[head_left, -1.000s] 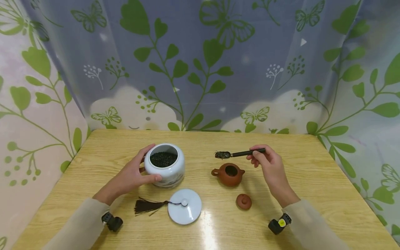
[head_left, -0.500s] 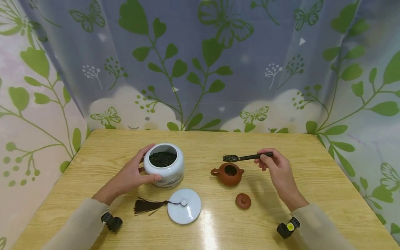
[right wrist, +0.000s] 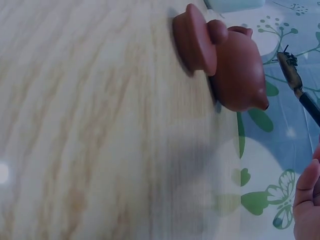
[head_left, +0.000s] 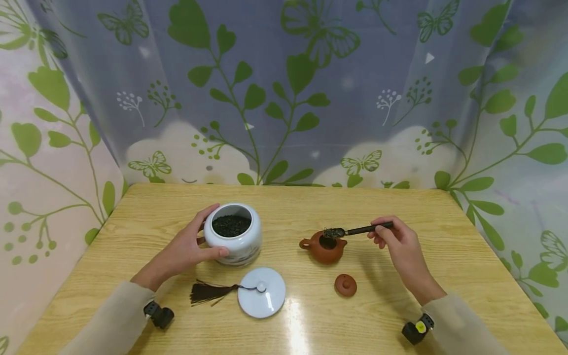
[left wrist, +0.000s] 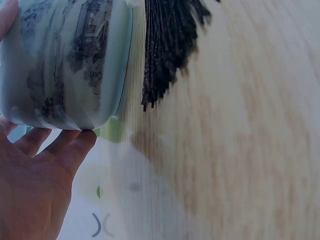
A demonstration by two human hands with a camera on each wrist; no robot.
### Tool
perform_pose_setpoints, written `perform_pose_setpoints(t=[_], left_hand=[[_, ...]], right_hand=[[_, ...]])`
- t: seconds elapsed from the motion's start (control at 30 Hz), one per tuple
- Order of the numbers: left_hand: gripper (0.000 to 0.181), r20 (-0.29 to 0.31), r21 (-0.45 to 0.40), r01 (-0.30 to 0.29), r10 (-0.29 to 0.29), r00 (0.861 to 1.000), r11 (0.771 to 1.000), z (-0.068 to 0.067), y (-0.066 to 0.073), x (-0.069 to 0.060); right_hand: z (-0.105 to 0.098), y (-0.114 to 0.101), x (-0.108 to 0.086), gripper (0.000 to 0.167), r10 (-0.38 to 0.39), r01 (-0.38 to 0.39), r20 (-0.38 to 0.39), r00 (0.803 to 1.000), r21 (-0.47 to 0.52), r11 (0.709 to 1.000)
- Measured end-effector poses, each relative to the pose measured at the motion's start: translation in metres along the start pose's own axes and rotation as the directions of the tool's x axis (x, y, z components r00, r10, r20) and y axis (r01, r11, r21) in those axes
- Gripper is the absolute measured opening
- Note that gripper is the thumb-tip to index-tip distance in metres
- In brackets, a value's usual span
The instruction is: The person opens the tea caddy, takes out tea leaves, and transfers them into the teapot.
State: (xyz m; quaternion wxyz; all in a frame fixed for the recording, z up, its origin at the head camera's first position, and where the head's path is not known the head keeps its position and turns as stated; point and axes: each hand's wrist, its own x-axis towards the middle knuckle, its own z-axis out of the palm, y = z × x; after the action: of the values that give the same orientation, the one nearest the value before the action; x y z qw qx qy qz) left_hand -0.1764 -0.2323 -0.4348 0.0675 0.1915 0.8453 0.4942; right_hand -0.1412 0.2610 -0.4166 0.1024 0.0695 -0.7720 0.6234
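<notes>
1. Head view: a small reddish-brown clay teapot [head_left: 326, 255] stands uncovered on a wood-grain table [head_left: 284, 207]. At its opening is the loaded end of a dark tea scoop [head_left: 357, 230], heaped with dry tea leaves [head_left: 330, 233]; whether it touches the rim, I cannot tell. Right of the teapot, the right hand [head_left: 401, 249] pinches the scoop's handle between thumb and fingers. Left of the teapot, the left hand [head_left: 186, 254] grips a white porcelain jar [head_left: 239, 245] part-filled with dark leaves. The round clay lid [head_left: 345, 285] lies just in front of the teapot; the white jar lid [head_left: 268, 301], with a dark tassel [head_left: 213, 293], lies in front and to its left. A leaf-and-butterfly curtain [head_left: 284, 74] hangs behind it.
2. Left wrist view: fingers and thumb span the jar's painted side.
3. Right wrist view: the clay lid partly overlaps the teapot; the right hand's grip is cut off.
</notes>
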Motion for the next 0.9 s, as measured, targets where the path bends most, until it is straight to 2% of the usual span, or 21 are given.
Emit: perform_pose_setpoints(t=[0.27,0.57,0.9], left_hand=[[0.110,0.001,0.004,-0.003,0.003,1.000,1.000,0.0000,0.0006,-0.0004],[0.110,0.001,0.013,0.002,-0.002,1.000,1.000,-0.0001,0.0003,-0.0004],[0.110,0.004,0.011,0.004,-0.004,1.000,1.000,-0.0004,0.0004,-0.0003]], right_hand=[[-0.0041,0.0058,-0.0020,0.027,-0.004,0.004,0.024,1.000,-0.030,1.000],[-0.0036,0.0067,-0.0034,0.024,0.007,-0.004,0.036,0.999,-0.085,0.996],[-0.0032,0.0083,-0.0038,0.025,-0.023,0.030,0.048,0.999,-0.149,0.988]])
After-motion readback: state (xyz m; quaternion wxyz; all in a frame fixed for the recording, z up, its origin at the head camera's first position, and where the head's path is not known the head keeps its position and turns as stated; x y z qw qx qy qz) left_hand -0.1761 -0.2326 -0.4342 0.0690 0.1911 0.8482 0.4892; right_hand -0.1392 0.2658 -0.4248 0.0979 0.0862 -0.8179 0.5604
